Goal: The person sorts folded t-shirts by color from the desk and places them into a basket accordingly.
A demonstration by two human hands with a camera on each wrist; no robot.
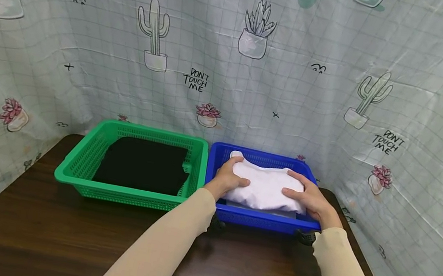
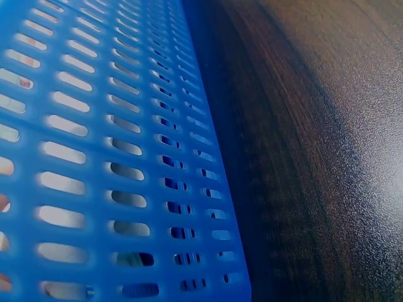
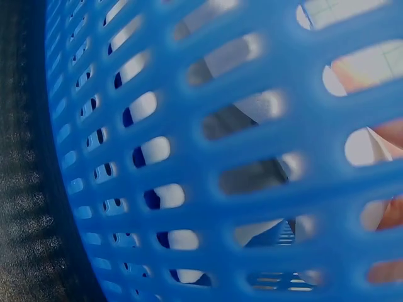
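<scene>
Both hands grip a folded white garment [image 1: 263, 186], probably a shirt, inside the blue basket [image 1: 260, 221]. My left hand [image 1: 227, 178] holds its left side with the thumb on top. On the opposite side, my right hand [image 1: 311, 201] holds it the same way, while the cloth hides some fingertips. A pale layer [image 1: 262, 209] shows beneath the garment's near edge; I cannot tell if it is separate. Each wrist view is mostly filled by the basket's slotted blue wall [image 2: 94, 145], with bits of skin and white cloth visible through the slots [image 3: 390, 214].
Left of the blue basket, close beside it, stands a green basket [image 1: 128, 195] with folded black cloth [image 1: 144, 164] inside. Both rest on a dark brown wooden table [image 1: 55, 237]. A curtain [image 1: 203, 37] printed with potted plants hangs behind and along both sides.
</scene>
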